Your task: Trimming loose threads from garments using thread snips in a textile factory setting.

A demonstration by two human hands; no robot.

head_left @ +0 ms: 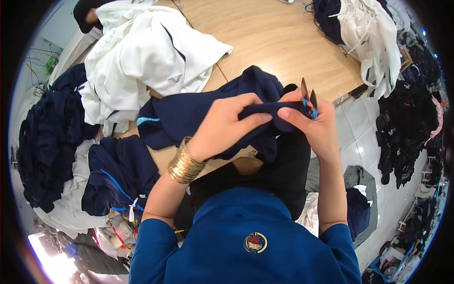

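A navy blue garment (201, 106) with a light blue stripe at its left end lies over the near edge of the table, its right part raised between my hands. My left hand (226, 124), below a stack of gold bangles, pinches a fold of it between thumb and fingers. My right hand (319, 130) grips the same fold's right end, thumb on top. Tucked in that hand is a pair of thread snips (305, 90) with dark blades and blue on the handle. The blades point up and away, clear of the cloth. The fingers beneath the fold are hidden.
The wooden table (265, 33) stretches ahead. White garments (142, 52) are heaped at far left, near another person's arm (90, 16). Navy clothes (52, 142) pile up at left, with another navy garment (120, 165) nearer. White clothing (371, 38) hangs over the far right corner.
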